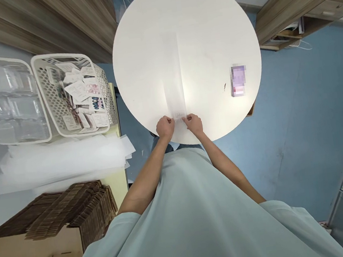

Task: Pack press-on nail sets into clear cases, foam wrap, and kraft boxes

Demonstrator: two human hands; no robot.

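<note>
Pale green shirt (194, 209) fills the space nearest us, a forearm reaching out from either sleeve toward a round white table (208, 19). We find a translucent strip (172, 70) lying lengthwise on the table, its near end between the hands, its far end running away toward the middle of the top.

Grip: left hand (165, 128) has thumb and fingers pinched together at the strip's near left corner; right hand (193, 125) pinches likewise at the near right corner. We see hardly any gap between the fingertips on either side. Small shiny marks show along the near edge; we cannot tell whether they are creases, bubbles or something inside.

Progress, as we judge it: the strip is laid out and secured at one end, while most of its length lies flat and unhandled. Whether the near edge is being folded or parted, we cannot say.

On the table's right side we log a blurred purple item (238, 79) and a tiny dark object (224, 86). Off to the left: clear plastic boxes (8, 98), a perforated basket (44, 85) of small packets (81, 93), white sheets (63, 160) and stacked brown cardboard (71, 205).
</note>
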